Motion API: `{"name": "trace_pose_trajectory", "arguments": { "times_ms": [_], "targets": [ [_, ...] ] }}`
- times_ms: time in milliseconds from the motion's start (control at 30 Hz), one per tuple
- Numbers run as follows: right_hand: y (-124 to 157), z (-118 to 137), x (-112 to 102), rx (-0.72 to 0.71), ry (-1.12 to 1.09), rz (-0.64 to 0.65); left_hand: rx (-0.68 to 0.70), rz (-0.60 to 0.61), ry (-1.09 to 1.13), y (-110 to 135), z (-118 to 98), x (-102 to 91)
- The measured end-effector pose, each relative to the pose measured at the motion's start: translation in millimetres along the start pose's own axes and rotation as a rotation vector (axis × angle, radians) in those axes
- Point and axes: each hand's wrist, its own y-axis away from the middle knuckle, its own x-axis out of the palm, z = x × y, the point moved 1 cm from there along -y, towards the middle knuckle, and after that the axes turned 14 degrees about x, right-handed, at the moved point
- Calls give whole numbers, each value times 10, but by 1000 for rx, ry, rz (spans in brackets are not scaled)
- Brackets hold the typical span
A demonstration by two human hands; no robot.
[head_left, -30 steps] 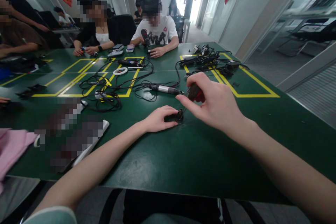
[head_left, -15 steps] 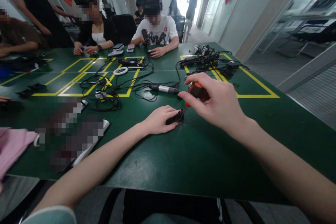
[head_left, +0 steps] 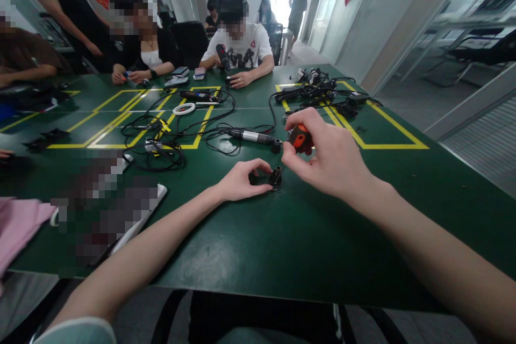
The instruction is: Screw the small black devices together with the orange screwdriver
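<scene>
My left hand (head_left: 242,181) rests on the table, thumb and index finger arched against the near side of a small black part (head_left: 276,176) with a short upright tube. What lies within the arch is mostly in shadow. Above and to the right, my right hand (head_left: 332,156) is closed around the orange-and-black handle of a screwdriver (head_left: 300,138). Its thin shaft slants down towards the black part; where the tip ends cannot be made out. Just beyond, a silver-and-black pen-shaped electric tool (head_left: 253,137) with a cable lies on the table.
The green table (head_left: 226,247) bears yellow tape lines. Tangled black cables (head_left: 161,156) lie at left, and a heap of cables (head_left: 318,88) at far right. Two blurred flat devices (head_left: 121,220) and a pink cloth (head_left: 24,226) are at near left. Several people sit or stand across the table.
My left fingers have arched up and spread wider, exposing more of the black part. The screwdriver handle has turned in my right hand, and its fingers have shifted slightly.
</scene>
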Motion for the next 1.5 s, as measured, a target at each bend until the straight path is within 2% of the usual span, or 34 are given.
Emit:
{"name": "trace_pose_trajectory", "arguments": {
  "times_ms": [367, 733, 933, 1133, 1300, 1500],
  "targets": [
    [1, 15, -8, 16, -34, 25, 60, -33, -127, 52, 39, 38],
    [4, 34, -11, 15, -150, 46, 331, -33, -506, 46, 57, 140],
    [-15, 13, -5, 20, -183, 55, 318, -2, -562, 41, 52, 152],
    [-16, 23, -3, 56, -158, 74, 272, 85, -561, 18, 17, 141],
    [-13, 37, -15, 31, -152, 105, 252, 156, -561, -6, -7, 145],
    [-28, 7, -42, -3, -189, 76, 239, 156, -565, -4, 2, 157]
  ]
}}
